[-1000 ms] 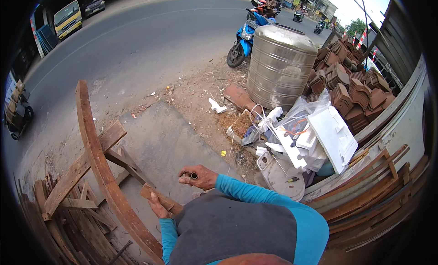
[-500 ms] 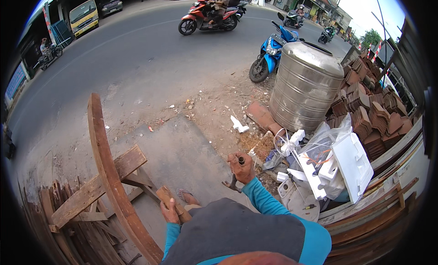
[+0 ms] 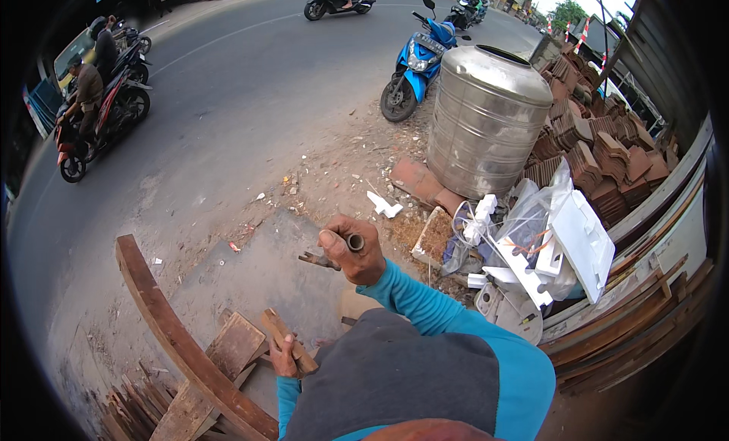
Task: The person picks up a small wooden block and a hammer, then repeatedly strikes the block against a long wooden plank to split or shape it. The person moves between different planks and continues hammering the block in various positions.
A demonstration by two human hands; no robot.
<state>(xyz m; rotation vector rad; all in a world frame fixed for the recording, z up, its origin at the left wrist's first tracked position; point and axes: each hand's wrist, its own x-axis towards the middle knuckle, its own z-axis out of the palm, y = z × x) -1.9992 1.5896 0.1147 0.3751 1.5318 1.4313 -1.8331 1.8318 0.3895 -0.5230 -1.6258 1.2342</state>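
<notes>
open space above slab [image 3: 258, 266], curved beam [image 3: 177, 335] blocking left, metal tank [image 3: 490, 122] beyond right hand [image 3: 355, 251]

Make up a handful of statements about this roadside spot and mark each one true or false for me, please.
1. The left hand holds a short brown wooden block. True.
2. The right hand is empty. False: it grips a dull tool with a hollow round handle.
3. The bright blue motor scooter stands upright near the large ribbed silver metal tank. True.
4. The stacked reddish-brown roof tiles lie to the left of the tank in the picture. False: they are on its right.
5. A long curved brown wooden beam lies to the left of the left hand. True.
</notes>
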